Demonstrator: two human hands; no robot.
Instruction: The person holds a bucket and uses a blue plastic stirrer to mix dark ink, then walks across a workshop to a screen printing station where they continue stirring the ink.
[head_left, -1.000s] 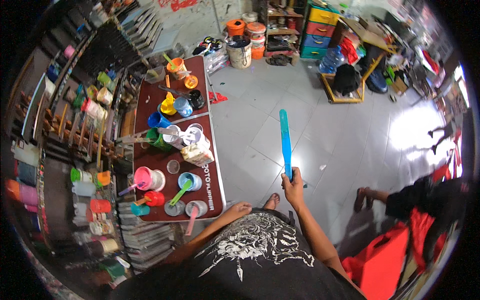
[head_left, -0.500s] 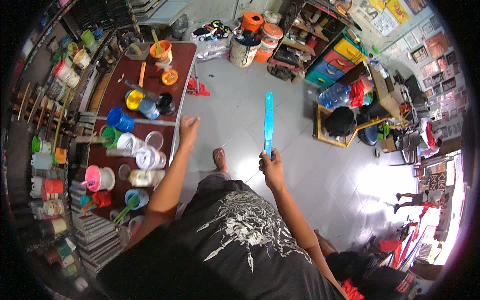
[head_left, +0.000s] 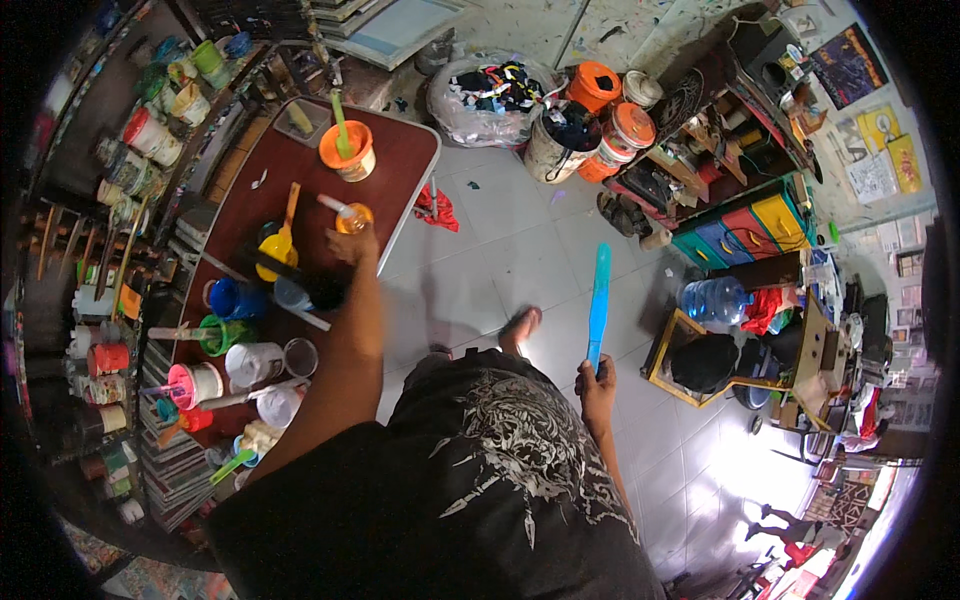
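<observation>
Cloth of my black shirt (head_left: pixel 400 500), printed in white, lies nearest me. My right hand (head_left: pixel 597 385) grips a blue spatula (head_left: pixel 599 305) by its narrow lower end, holding it nearly upright above the grey floor (head_left: pixel 480 270). Its blade is long, flat and slim with a rounded tip, deep blue toward my fingers and turning greenish teal higher up. My left hand (head_left: pixel 355 245) is out over the dark red table (head_left: pixel 265 175), at a small orange container (head_left: pixel 356 214) from which a pale stick-like piece slants; I cannot tell whether my fingers close around it. Beside it sits a yellow container (head_left: pixel 268 265) with an orange handle. Farther along stands a larger orange tub (head_left: pixel 354 170), a green spatula (head_left: pixel 342 125) leaning out of it. Beyond the table are a clear bag (head_left: pixel 465 128) of dark cloth and orange buckets (head_left: pixel 594 90).
</observation>
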